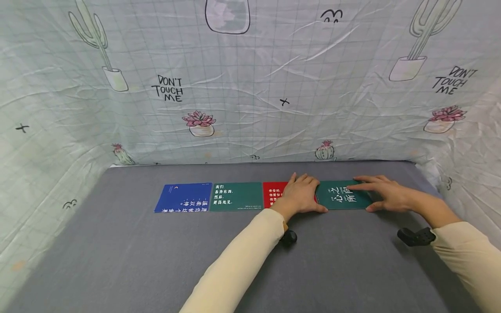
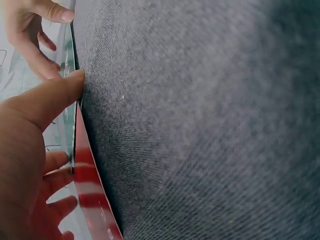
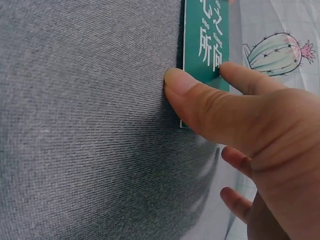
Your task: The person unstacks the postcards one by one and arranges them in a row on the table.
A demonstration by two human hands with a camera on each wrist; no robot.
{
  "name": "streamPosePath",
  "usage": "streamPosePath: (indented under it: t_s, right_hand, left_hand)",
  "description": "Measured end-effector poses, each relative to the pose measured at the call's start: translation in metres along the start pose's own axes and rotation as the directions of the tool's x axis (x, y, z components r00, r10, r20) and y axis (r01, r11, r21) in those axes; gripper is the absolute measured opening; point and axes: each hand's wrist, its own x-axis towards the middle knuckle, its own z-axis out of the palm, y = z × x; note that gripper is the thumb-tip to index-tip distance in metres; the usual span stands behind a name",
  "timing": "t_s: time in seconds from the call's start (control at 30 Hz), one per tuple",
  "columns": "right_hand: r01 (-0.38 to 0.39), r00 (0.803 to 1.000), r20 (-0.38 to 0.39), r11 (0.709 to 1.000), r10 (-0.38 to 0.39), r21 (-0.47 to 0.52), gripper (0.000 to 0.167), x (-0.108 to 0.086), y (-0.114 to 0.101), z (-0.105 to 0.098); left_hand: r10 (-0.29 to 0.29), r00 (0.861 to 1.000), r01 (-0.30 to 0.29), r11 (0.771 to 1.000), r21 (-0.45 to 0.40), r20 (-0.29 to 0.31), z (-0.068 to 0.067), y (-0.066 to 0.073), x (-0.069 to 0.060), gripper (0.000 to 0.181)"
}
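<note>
A green postcard (image 1: 336,195) with white Chinese characters lies flat at the right end of a row. My right hand (image 1: 389,195) holds its right part, thumb at the near edge and index finger on the face. In the right wrist view, the right thumb (image 3: 182,85) lies against that edge. My left hand (image 1: 299,194) spreads across a red postcard (image 1: 271,191), partly hiding it. Its thumb (image 2: 72,87) touches down near where the red and green cards meet, the other fingers reaching toward the far edge.
Further left in the row lie another green card (image 1: 236,196) and a blue card (image 1: 184,198). Grey cloth covers the table (image 1: 137,261). Behind it hangs a pale curtain (image 1: 250,87) printed with cacti. Dark wrist devices (image 1: 415,237) sit by both sleeves.
</note>
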Motion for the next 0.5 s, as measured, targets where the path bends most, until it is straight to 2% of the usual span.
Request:
streamPosePath:
  t_s: [0.33,0.5]
  right_hand:
    - [-0.029,0.999,0.042,0.993,0.024,0.114,0.066,0.0003,0.0011,-0.0023]
    - [-0.019,0.999,0.041,0.988,0.013,0.155,0.066,0.0002,0.0012,-0.0004]
  left_hand:
    - [0.000,1.000,-0.001,1.000,0.011,0.020,-0.0047,0.0020,-0.0022,0.080]
    - [-0.001,1.000,0.001,1.000,0.018,0.016,-0.0031,0.0002,-0.0021,0.078]
